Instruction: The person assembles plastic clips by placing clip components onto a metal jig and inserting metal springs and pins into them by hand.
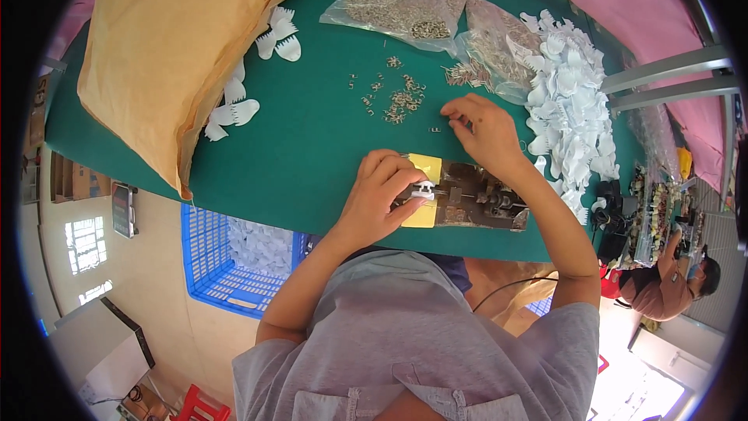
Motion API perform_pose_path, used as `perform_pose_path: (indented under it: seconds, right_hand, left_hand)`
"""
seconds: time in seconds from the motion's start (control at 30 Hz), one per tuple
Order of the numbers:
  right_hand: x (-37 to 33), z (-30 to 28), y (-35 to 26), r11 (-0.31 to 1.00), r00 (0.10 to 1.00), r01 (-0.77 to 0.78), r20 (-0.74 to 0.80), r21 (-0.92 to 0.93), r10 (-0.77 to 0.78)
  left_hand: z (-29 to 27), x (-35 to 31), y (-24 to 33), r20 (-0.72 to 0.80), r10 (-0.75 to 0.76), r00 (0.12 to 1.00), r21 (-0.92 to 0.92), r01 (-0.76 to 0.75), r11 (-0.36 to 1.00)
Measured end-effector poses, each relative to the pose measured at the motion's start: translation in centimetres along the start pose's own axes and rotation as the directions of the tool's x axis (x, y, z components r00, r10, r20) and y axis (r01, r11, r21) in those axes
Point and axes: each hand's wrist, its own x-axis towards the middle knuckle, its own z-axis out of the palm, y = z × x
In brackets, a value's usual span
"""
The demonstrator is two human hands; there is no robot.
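My left hand [379, 196] is closed on a small white plastic piece [423, 189], pinching it at the left end of a metal jig [483, 199]. The jig lies near the table's front edge, with a yellow plate [423, 168] under its left part. My right hand [485, 131] hovers beyond the jig with thumb and fingers drawn together; whatever may be between the tips is too small to make out. Close to those fingertips lie a few tiny metal clips [435, 129]. A loose pile of similar clips [404, 100] spreads farther left on the green table.
White toothed plastic pieces [569, 101] are heaped at the right. Clear bags of metal parts [397, 0] lie at the back. A large tan sack [164, 54] covers the left side. Below the table edge stands a blue crate [234, 296]. Another person [662, 288] is at far right.
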Motion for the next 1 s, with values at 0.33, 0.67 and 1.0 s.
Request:
perform_pose_path:
  seconds: [0.33,0.67,1.0]
  right_hand:
    - [-0.2,1.3,1.7,0.985,0.985,0.17,0.012,-0.006,-0.17]
    - [-0.9,0.3,1.4,0.988,0.988,-0.096,0.13,0.12,0.08]
    - [-0.7,1.1,1.7,0.993,0.985,0.097,0.134,0.064,-0.105]
  left_hand:
    - [0.2,0.3,0.0,0.006,-0.009,1.0,-0.003,0.009,1.0]
    - [0.1,0.2,0.0,0.003,0.001,1.0,0.011,-0.001,1.0]
    - [0.2,0.1,-0.1,0.013,-0.008,1.0,0.009,0.008,1.0]
